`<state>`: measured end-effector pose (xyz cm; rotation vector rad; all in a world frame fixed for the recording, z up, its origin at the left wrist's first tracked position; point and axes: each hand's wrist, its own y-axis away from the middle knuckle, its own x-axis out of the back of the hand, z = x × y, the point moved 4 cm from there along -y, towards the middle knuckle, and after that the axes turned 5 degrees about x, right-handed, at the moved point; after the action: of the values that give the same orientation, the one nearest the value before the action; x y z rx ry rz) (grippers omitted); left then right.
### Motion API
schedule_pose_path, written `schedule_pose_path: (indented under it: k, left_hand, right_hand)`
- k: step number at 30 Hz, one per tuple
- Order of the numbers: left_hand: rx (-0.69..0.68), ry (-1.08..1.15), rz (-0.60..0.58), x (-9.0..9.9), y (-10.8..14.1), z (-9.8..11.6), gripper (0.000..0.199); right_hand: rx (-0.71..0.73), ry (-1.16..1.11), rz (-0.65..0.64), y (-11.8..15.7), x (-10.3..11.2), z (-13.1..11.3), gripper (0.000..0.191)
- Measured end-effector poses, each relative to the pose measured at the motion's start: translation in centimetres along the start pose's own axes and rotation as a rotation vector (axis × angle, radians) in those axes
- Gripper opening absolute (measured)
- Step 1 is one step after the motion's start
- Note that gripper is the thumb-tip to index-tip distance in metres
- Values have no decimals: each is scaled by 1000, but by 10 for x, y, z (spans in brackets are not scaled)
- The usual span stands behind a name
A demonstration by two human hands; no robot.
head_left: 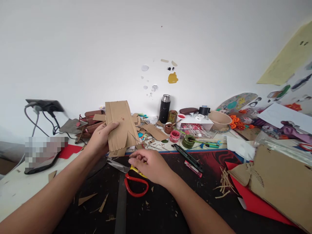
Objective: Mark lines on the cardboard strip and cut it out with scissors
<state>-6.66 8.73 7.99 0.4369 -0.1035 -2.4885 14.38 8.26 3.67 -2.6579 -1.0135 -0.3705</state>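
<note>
My left hand (104, 134) grips a flat piece of corrugated cardboard (120, 122) by its left side, thumb across the front. The cardboard is held up at a tilt above the back of the mat, and a cut runs into its lower right part. My right hand (152, 164) is curled over the yellow handle of a pair of scissors (119, 165); its fingertips are partly hidden. The scissors' blades point left, below the cardboard, and their red handle loop lies just below my right hand.
A metal ruler (121, 204) and cardboard scraps (87, 199) lie on the dark mat (156, 211). A black utility knife (187, 157), paint jars (188, 141) and a black flask (164, 109) stand or lie further back. Cardboard (282, 185) rests at right, a phone (45, 154) at left.
</note>
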Motion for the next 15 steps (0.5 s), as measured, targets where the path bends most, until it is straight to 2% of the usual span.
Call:
schedule_pose_path:
  k: [3,6,11,15]
  left_hand:
    - [25,13,-26,-4,3,-6,20]
    - [38,42,-84,-12,8,-15,29]
    - [72,44,-191,-20,15,-32,46]
    - [170,32,-287,-20,14,-40,52]
  right_hand:
    - [-98,-355,0,-3,-5,11,59]
    - [-127,-532,44,-7,-6,16,77]
    - [-118,-639,152,-11,2,17,77]
    - [-103,-652,185,-11,5,17,73]
